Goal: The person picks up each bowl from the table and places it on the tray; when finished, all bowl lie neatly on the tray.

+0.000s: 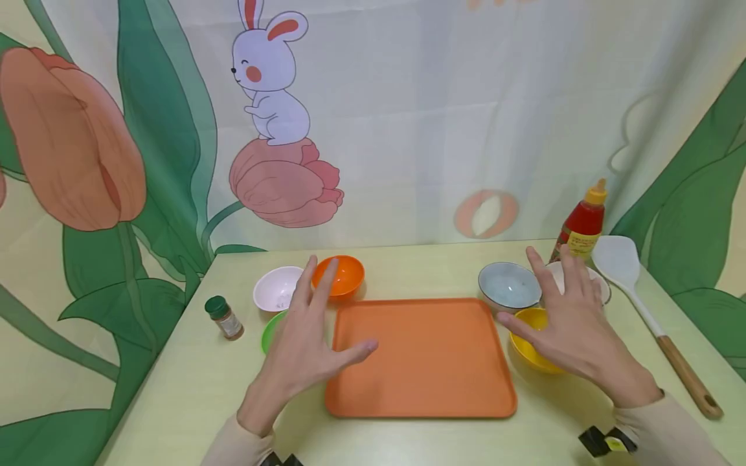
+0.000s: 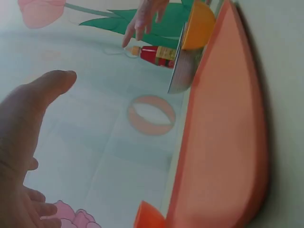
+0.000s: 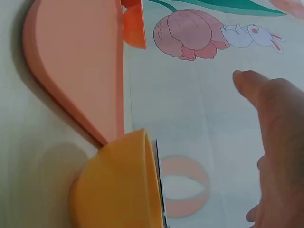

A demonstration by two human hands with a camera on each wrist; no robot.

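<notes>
An orange tray point(image 1: 422, 359) lies in the middle of the table in the head view. My left hand point(image 1: 309, 349) hovers over its left side with fingers spread, holding nothing. Partly behind that hand are a green bowl point(image 1: 271, 331), a white bowl point(image 1: 274, 289) and an orange bowl point(image 1: 344, 277). My right hand point(image 1: 574, 323) is raised with spread fingers above a yellow bowl point(image 1: 527, 349), also holding nothing. Beyond it stand a grey-blue bowl point(image 1: 508, 286) and a white dish point(image 1: 603, 288), which the hand partly hides. The yellow bowl point(image 3: 116, 185) looms close in the right wrist view.
A small green-capped spice jar point(image 1: 224, 317) stands at the left. At the back right is a red sauce bottle point(image 1: 583, 223) with a yellow cap. A white spatula point(image 1: 644, 310) with a wooden handle lies along the right side. A printed curtain point(image 1: 402, 129) hangs behind the table.
</notes>
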